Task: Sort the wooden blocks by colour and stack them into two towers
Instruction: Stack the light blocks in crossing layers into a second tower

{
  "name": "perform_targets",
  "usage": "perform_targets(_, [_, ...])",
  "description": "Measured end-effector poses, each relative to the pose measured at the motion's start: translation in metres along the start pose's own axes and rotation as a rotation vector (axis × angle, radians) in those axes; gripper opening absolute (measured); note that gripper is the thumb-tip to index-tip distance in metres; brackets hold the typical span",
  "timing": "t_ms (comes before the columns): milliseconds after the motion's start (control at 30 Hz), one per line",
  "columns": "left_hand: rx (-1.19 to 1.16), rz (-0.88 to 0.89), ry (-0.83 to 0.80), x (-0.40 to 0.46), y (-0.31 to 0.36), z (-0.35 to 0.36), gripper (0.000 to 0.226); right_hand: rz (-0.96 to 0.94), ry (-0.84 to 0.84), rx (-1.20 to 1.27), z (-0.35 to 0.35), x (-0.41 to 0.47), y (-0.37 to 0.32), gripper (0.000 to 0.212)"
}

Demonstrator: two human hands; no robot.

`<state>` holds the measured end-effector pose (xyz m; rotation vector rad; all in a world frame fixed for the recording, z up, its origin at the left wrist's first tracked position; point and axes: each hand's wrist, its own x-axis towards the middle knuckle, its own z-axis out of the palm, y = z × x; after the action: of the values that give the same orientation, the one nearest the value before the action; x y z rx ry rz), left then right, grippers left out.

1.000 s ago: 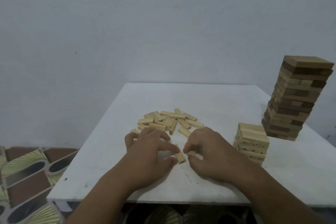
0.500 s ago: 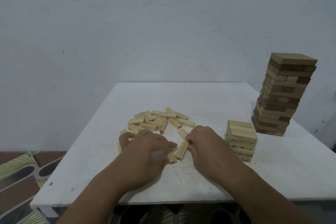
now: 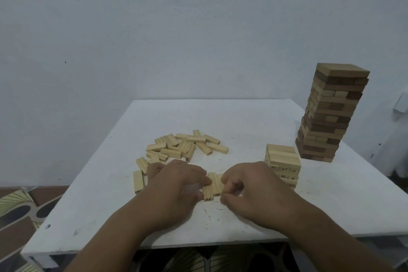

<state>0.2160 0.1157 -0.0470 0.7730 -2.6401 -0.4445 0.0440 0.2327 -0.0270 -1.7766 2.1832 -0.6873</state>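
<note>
Three pale blocks [image 3: 213,186] lay side by side on the white bench [image 3: 254,130] near its front edge, their long sides touching and their near ends not quite level. The left hand [image 3: 176,185] pressed against the left side of the row, fingertips on its top edge and thumb at its near end; that grip was curled round the outer block. The right hand [image 3: 249,187] met the row from the right, its fingers curled in and pinching the side of the row. Neither hand had lifted anything; the row rested on the bench.

The step in hand looked to be squaring up a layer of three before carrying it to the short pale stack [image 3: 283,161], which stood just beyond the right hand. To do it well, the two hands would need to squeeze evenly from both sides so the middle block could not drop out, and to tap the near ends flush first. The layer should probably go on crosswise to the one beneath.

Further back lay the loose pile of pale blocks [image 3: 185,146], with two strays [image 3: 139,180] by the left hand. The tall darker tower [image 3: 331,112] stood at the right rear, well apart.
</note>
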Motion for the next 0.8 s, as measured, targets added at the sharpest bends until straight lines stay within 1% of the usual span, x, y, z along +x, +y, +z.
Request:
perform_targets(67, [-0.015, 0.012, -0.043, 0.000, -0.001, 0.000, 0.037, -0.009, -0.050, 0.059, -0.005, -0.002, 0.001, 0.002])
perform_targets(100, [-0.031, 0.017, -0.061, 0.000, -0.001, 0.000, 0.042, -0.008, -0.064, 0.073, -0.006, -0.002, 0.002, 0.006])
perform_targets(167, [-0.050, 0.019, -0.069, 0.002, 0.002, -0.001, 0.045, 0.003, -0.082, 0.101, -0.006, 0.001, 0.002, 0.021])
perform_targets(233, [-0.084, -0.004, -0.045, 0.006, 0.007, -0.002, 0.041, 0.019, -0.099, 0.154, -0.004, 0.004, 0.003, 0.035])
perform_targets(333, [-0.149, -0.029, -0.019, 0.010, 0.012, -0.002, 0.024, 0.005, -0.107, 0.206, -0.003, 0.005, 0.002, 0.039])
perform_targets(467, [-0.192, -0.025, 0.029, 0.011, 0.013, -0.003, 0.027, -0.061, -0.021, 0.195, -0.007, 0.001, -0.002, 0.039])
perform_targets(533, [-0.238, 0.034, 0.085, 0.014, 0.016, -0.006, 0.030, -0.087, 0.042, 0.179, -0.015, -0.002, -0.005, 0.040])
perform_targets(633, [-0.337, 0.114, 0.172, 0.021, 0.031, -0.015, 0.041, -0.118, 0.128, 0.149, -0.036, -0.008, -0.008, 0.039])
perform_targets(700, [-0.395, 0.139, 0.195, 0.028, 0.045, -0.018, 0.048, -0.111, 0.164, 0.129, -0.053, -0.013, -0.008, 0.042])
perform_targets(800, [-0.435, 0.155, 0.172, 0.043, 0.064, -0.013, 0.050, -0.055, 0.242, 0.120, -0.074, -0.020, 0.000, 0.053])
